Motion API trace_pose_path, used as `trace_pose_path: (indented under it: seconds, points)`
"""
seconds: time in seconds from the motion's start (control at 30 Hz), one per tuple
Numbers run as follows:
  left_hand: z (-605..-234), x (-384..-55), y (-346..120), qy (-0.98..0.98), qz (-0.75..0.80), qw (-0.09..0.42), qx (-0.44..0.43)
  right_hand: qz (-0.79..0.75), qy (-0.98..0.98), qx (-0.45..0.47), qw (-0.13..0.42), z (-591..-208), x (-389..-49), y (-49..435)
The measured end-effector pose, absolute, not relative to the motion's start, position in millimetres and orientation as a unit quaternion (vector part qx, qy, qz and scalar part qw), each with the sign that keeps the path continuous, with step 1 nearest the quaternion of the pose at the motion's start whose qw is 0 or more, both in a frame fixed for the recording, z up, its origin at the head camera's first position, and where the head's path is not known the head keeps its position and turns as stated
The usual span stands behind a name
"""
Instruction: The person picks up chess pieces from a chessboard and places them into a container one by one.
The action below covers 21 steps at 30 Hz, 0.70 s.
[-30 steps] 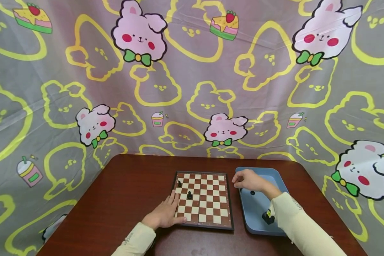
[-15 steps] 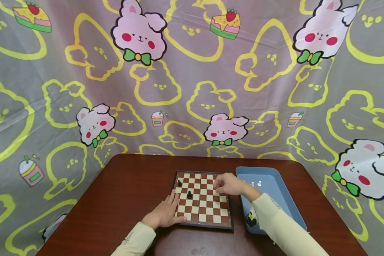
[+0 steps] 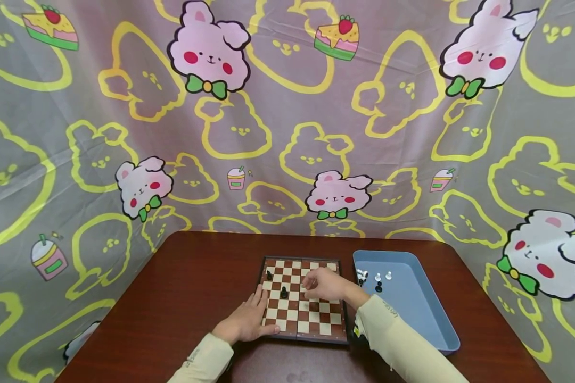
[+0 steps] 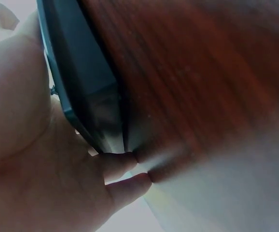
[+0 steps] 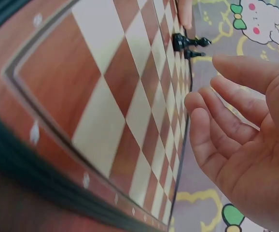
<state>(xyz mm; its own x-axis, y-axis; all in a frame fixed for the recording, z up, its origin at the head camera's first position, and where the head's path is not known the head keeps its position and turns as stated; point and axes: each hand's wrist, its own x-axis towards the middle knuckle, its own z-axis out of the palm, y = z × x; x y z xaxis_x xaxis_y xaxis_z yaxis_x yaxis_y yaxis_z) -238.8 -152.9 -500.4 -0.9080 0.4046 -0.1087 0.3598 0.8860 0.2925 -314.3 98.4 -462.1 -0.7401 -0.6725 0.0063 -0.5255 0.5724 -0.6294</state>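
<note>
My left hand [image 3: 249, 317] rests on the left edge of the chessboard [image 3: 322, 329], fingers straight, thumb along the near edge. The left wrist view shows that hand beside the board's dark side [image 4: 84, 72]. Above the right half of the board hovers my right hand [image 3: 327, 284]. Its fingers bend loosely, thumb apart from them, and nothing shows between them in the right wrist view, where the same hand [image 5: 250, 121] appears. Two black chess pieces stand on the left half: one nearer the centre [image 3: 284, 292], one by the left edge [image 3: 269, 275].
A blue tray [image 3: 419, 308] lies right of the board. Inside are a black chess piece [image 3: 378, 286], white chess pieces [image 3: 388, 275] and a small cluster of pieces [image 3: 362, 276] at its left side. A patterned cloth [image 3: 278, 213] hangs behind the brown table [image 3: 196, 276].
My right hand has moved left from over the tray to over the board, uncovering pieces in the tray. The left hand and the two black pieces on the board have stayed put.
</note>
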Motion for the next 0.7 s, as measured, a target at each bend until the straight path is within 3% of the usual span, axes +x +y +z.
trace_pose_path:
  seconds: [0.7]
  points:
    - [-503, -240, -154, 0.967, 0.131, 0.086, 0.203, -0.342, 0.874, -0.320, 0.126, -483, -317, 65]
